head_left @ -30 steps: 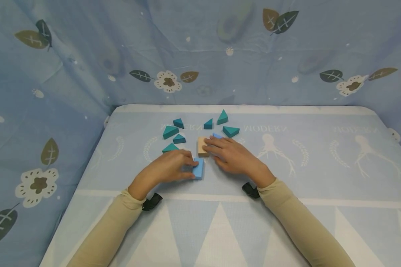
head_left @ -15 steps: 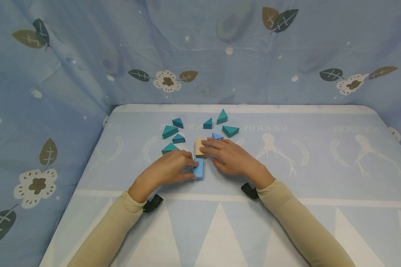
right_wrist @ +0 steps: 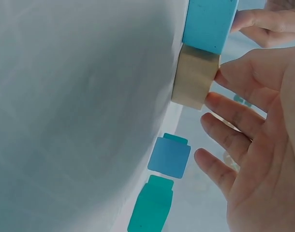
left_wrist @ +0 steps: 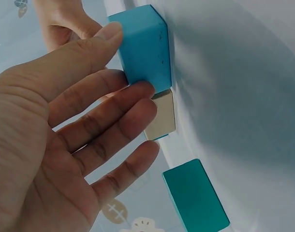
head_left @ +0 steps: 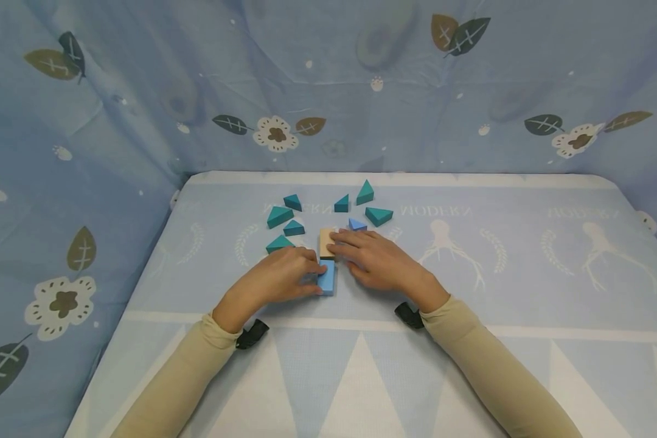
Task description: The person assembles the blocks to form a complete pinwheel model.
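My left hand (head_left: 285, 275) pinches the light blue rectangular block (head_left: 326, 281) between thumb and fingertips. In the left wrist view, the thumb lies on one end of this block (left_wrist: 146, 50) and fingertips meet its other end. Directly beyond it, end to end, lies a bare-wood block (head_left: 325, 243). The right hand (head_left: 380, 258) rests extended fingertips on the wooden block's right edge. From the right wrist, the wooden block (right_wrist: 196, 77) abuts the blue one, with other right fingers spread apart from it.
Teal triangular blocks (head_left: 280, 216) lie behind the left hand. Beyond the right hand are a small blue triangle (head_left: 357, 224), a teal triangle (head_left: 379, 216) and more triangles (head_left: 365, 193) near the back. A patterned cloth (head_left: 471, 365) covers the table; a blue curtain (head_left: 394, 121) hangs behind.
The wooden block has shifted slightly left and toward me under the right fingers, into line with the blue block. The left hand and blue block have barely moved.
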`<control>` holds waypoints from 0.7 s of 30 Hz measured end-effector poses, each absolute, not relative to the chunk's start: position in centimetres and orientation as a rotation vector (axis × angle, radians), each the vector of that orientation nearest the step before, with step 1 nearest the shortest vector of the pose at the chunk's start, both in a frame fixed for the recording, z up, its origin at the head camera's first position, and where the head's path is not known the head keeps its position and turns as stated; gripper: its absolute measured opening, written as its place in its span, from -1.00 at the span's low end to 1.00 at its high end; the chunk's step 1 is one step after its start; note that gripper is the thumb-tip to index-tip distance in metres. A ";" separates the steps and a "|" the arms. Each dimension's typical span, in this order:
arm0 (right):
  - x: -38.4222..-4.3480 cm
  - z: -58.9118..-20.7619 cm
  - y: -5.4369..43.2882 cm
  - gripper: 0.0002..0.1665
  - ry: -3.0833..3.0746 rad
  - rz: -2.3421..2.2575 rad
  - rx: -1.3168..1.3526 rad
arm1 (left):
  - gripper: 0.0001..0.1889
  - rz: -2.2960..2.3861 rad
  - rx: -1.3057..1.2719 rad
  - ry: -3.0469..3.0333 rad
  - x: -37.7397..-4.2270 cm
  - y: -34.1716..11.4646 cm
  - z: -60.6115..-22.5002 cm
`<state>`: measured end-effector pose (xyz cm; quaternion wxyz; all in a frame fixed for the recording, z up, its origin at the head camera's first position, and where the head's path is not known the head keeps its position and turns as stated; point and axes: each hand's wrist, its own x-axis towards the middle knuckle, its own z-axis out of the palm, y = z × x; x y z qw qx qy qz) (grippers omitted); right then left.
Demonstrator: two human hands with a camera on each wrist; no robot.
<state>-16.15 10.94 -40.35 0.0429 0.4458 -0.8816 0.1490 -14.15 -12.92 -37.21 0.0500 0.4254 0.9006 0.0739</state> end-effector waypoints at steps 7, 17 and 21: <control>-16.1 -40.3 10.9 -0.51 -2.693 0.446 1.368 | -0.61 0.182 1.296 2.745 -13.9 -12.8 -37.0; -16.0 -40.2 10.8 -0.53 -2.699 0.442 1.371 | -0.61 0.106 1.326 2.787 -13.7 -12.6 -36.9; -16.0 -40.1 10.6 -0.53 -2.708 0.442 1.375 | -0.61 0.100 1.334 2.799 -13.7 -12.7 -37.1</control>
